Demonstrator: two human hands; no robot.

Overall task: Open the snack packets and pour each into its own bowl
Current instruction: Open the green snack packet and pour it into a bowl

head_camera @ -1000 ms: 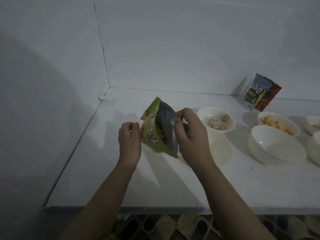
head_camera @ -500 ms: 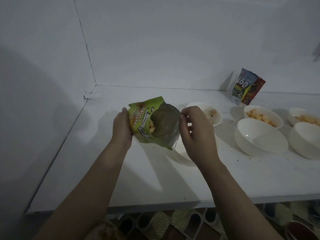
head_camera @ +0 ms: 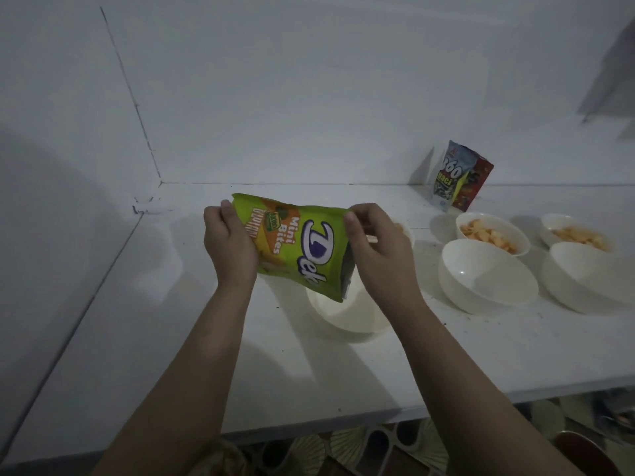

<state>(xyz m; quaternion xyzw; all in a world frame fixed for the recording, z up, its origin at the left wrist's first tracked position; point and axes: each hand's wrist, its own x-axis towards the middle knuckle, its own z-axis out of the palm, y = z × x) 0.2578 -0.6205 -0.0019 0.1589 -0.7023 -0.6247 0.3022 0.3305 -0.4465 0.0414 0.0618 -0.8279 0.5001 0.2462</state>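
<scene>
Your left hand (head_camera: 231, 247) grips the sealed bottom of the green packet (head_camera: 296, 245); your right hand (head_camera: 374, 250) pinches its open mouth, tipped sideways above the empty white bowl (head_camera: 347, 312) on the bench (head_camera: 144, 338). Film looks thin, crinkly, slick and light. Hold the corner seams; contents likely brittle.

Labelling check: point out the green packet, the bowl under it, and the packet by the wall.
green packet (head_camera: 302, 245), head view, on its printed front.
bowl under it (head_camera: 347, 316), head view, on its bare inner wall.
packet by the wall (head_camera: 458, 176), head view, on its front.
</scene>
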